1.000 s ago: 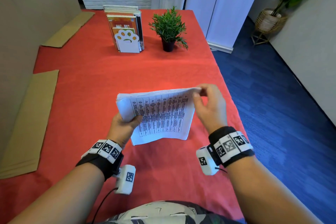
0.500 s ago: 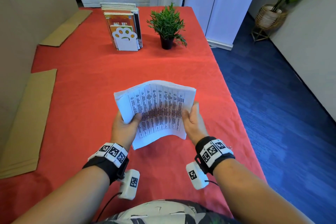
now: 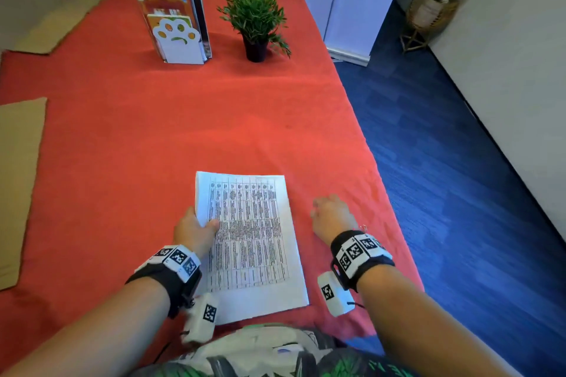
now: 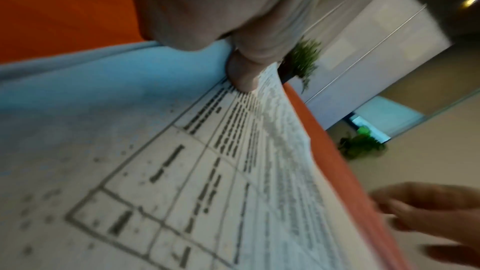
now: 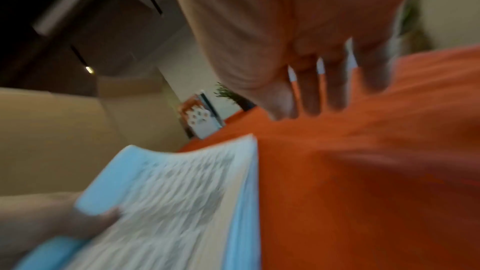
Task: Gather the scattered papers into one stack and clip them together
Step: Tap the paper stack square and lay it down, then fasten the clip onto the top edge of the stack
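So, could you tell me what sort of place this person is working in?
Probably an office or study corner set up for recording: a table under a red cloth, a bookend of books beside a small potted plant, and blue carpet.

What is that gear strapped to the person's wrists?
Both forearms are bare, with no sleeves. Each wrist wears a black band topped with white tiles printed with black-and-white square codes. A small white box, bearing one such code, hangs under the right wrist; a matching box hangs under the left, and a thin dark cable runs from each.
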`<state>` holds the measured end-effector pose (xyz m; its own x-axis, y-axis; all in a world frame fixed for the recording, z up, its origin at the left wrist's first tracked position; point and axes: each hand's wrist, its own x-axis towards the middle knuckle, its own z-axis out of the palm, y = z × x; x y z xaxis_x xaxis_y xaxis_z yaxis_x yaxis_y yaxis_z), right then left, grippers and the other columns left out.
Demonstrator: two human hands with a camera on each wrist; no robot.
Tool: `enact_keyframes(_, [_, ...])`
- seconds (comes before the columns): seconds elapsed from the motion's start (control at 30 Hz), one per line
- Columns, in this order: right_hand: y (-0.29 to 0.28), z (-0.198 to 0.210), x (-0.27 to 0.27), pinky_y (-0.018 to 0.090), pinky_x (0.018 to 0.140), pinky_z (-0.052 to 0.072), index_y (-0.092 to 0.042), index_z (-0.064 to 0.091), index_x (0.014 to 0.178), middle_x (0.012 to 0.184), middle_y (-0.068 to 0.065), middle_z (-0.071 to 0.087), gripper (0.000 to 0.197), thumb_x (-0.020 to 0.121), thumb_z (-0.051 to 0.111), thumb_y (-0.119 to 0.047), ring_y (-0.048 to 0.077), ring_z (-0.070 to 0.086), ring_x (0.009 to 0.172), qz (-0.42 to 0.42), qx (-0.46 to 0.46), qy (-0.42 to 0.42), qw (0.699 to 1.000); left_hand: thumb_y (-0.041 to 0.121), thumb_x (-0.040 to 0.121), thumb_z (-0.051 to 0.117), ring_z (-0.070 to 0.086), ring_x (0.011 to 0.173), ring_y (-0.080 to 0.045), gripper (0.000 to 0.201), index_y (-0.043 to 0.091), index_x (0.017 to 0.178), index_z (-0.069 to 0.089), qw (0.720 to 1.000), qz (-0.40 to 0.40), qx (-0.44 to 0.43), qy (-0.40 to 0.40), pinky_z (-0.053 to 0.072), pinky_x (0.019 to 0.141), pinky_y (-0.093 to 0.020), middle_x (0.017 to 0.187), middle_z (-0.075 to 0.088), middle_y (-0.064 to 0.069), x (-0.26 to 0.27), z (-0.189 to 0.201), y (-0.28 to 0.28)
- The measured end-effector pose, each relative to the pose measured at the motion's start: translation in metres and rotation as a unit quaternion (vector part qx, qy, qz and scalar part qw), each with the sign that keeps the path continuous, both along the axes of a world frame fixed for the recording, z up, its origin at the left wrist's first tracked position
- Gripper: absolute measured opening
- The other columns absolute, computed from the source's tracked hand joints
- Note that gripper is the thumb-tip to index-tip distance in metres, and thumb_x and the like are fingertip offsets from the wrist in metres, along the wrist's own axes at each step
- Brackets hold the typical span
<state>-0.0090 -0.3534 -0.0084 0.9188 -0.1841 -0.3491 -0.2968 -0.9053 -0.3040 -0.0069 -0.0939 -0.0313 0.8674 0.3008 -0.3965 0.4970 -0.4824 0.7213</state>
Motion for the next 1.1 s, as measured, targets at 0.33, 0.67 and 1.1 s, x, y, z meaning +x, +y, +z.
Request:
enact_keyframes(0.33, [-0.063,-0.029,-0.017,0.038,0.093,0.043,0.000,0.046,0.123,0.126,0.022,0.053,0.035,0.094,0.051,-0.019,0.037,0.053,0.118,-0.176,-0.044,0.097,0.979,0.012,0.088,0.061,0.056,0.081,-0.026,0.029,0.003,0.114,0.050,0.997,0.002,0.033,0.066,0.044,0.056,-0.026,0.110,0.063,-0.016,-0.009,-0.023,0.003])
enact_keyframes(0.67, [0.067,-0.003,-0.018,0.016,0.073,0.055,-0.012,0.055,0.082,0.088,-0.002,0.072,0.011,0.093,0.054,-0.007,0.002,0.068,0.077,0.003,0.433,0.090,0.897,0.019,0.088,0.061,0.060,0.103,-0.036,0.040,0.000,0.120,0.046,0.995,0.001,0.047,0.087,0.053,0.086,-0.044,0.115,0.060,-0.017,-0.008,-0.022,0.004])
enact_keyframes(1.1, [0.071,-0.049,-0.027,0.036,0.086,0.057,-0.014,0.056,0.085,0.092,0.001,0.070,0.007,0.092,0.056,-0.016,0.012,0.068,0.092,0.052,0.403,0.094,0.909,-0.003,0.081,0.063,0.052,0.121,-0.028,0.067,0.015,0.139,0.036,0.979,-0.158,0.126,0.011,0.043,0.097,-0.035,0.140,0.049,-0.009,0.064,0.004,0.028])
